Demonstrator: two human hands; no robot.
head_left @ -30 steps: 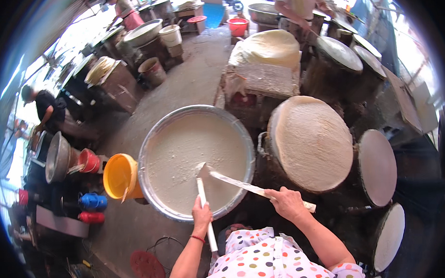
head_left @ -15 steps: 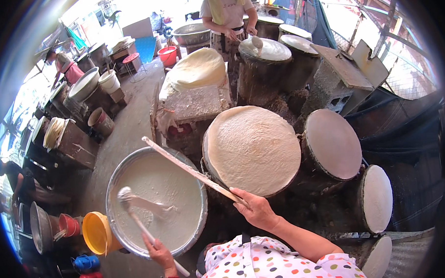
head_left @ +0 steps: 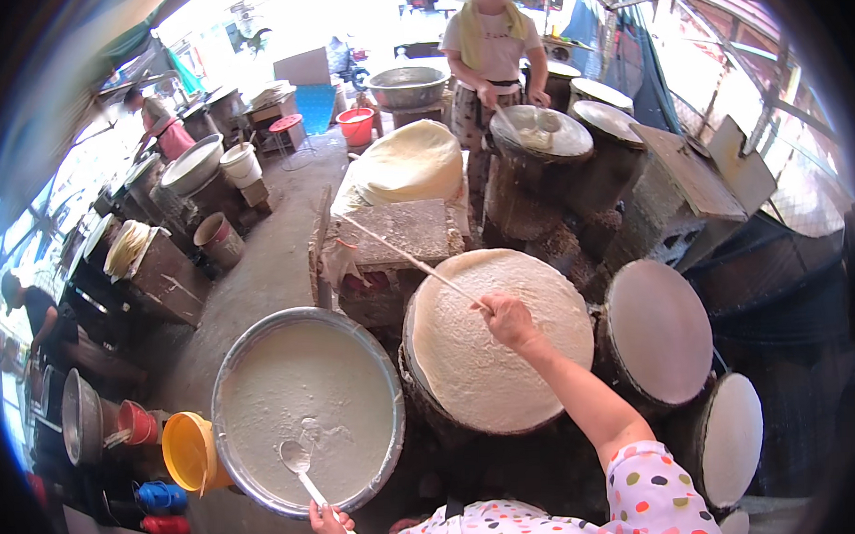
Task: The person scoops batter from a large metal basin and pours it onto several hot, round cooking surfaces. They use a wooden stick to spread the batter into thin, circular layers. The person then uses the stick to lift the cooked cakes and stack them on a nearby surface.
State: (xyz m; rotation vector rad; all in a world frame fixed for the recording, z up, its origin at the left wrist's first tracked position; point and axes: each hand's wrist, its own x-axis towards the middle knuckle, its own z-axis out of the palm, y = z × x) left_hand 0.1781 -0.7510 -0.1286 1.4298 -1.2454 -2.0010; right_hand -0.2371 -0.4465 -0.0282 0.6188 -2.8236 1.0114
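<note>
Floor [head_left: 258,263] lies beyond left fingers [head_left: 333,526] gripping a ladle [head_left: 309,484], a pale sheet [head_left: 488,373] beneath right fingers [head_left: 503,313] holding a stick [head_left: 413,261]

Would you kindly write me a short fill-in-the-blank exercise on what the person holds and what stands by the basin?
1. The person's left hand grips a ladle by its ____.
2. A long stick is held in the person's ____.
3. From the person's viewpoint, the yellow bucket stands to the ____ of the wide basin.

Missing words: handle; right hand; left.
</note>
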